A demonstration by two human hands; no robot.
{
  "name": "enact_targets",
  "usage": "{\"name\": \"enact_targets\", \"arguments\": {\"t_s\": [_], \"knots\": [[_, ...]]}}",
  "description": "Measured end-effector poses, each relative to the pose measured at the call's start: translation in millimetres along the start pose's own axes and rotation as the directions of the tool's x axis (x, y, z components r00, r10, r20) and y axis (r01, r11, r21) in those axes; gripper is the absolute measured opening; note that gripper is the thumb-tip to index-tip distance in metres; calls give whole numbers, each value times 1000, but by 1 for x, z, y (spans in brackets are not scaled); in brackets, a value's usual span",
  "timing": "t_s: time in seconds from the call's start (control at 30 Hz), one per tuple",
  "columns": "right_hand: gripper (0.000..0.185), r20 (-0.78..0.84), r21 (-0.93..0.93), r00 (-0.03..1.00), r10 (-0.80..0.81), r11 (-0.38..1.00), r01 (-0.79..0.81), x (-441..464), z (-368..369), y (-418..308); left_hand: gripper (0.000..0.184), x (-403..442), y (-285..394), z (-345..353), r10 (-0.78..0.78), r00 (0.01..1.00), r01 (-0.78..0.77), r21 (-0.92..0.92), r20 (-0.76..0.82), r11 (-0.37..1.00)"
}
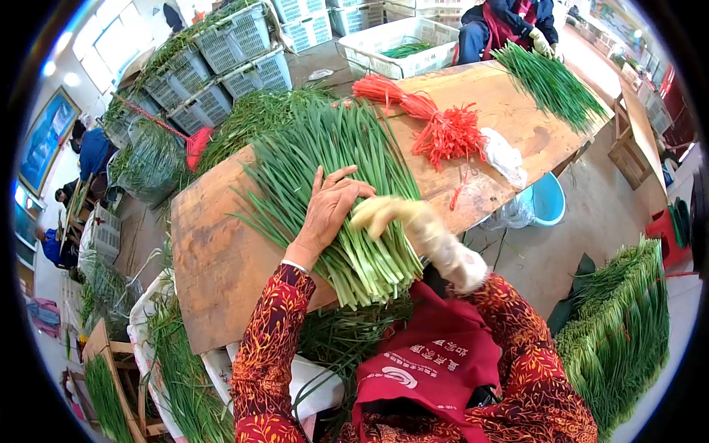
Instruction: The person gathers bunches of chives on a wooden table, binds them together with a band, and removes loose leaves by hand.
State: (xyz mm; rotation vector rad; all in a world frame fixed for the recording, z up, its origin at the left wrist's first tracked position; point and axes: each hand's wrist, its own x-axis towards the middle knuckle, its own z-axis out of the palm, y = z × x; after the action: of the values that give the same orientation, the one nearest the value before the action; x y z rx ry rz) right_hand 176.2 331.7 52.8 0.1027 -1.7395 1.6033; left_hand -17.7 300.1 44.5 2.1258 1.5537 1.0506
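Note:
A thick heap of garlic chives [325,155] lies on the wooden table before me, its pale cut ends toward my body and its green leaves pointing away. My left hand [329,210] is bare and rests flat on top of the stalks, fingers stretched out. Just to its right, over the pale stalks, is my right hand [395,218] in a yellowish-white glove. Its fingers are bent and held together, slightly blurred; anything between them is hidden.
Red plastic ties [450,133] and a white cloth-like item [504,156] lie right on the table [214,251]. Another chive bundle [550,81] is near a co-worker [509,29]. A blue bucket [548,201], stacked chives [620,340] and grey crates [236,44] surround the table.

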Motion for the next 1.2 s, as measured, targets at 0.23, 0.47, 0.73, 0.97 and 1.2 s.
{"name": "enact_targets", "arguments": {"t_s": [0.23, 0.47, 0.73, 0.97, 1.2], "knots": [[63, -613, -422, 693, 379, 584, -693, -46, -46, 8, 40, -2, 5, -1, 36, 999, -36, 41, 4, 999], [108, -353, -1, 665, 658, 711, -704, 3, -11, 40, 35, -2, 3, 2, 70, 996, -65, 105, -48, 992], [124, -416, -343, 613, 671, 508, -790, 18, 20, 10, 44, -5, 7, 3, 34, 981, -8, 135, -191, 991], [112, -404, -266, 656, 637, 605, -751, 14, 19, 11, 79, -85, 37, -13, -481, 675, 228, -462, -559, 857], [112, -415, -208, 673, 612, 656, -725, 8, 16, 24, 84, -93, 40, 45, -670, 636, 347, -633, -383, 692]]}}
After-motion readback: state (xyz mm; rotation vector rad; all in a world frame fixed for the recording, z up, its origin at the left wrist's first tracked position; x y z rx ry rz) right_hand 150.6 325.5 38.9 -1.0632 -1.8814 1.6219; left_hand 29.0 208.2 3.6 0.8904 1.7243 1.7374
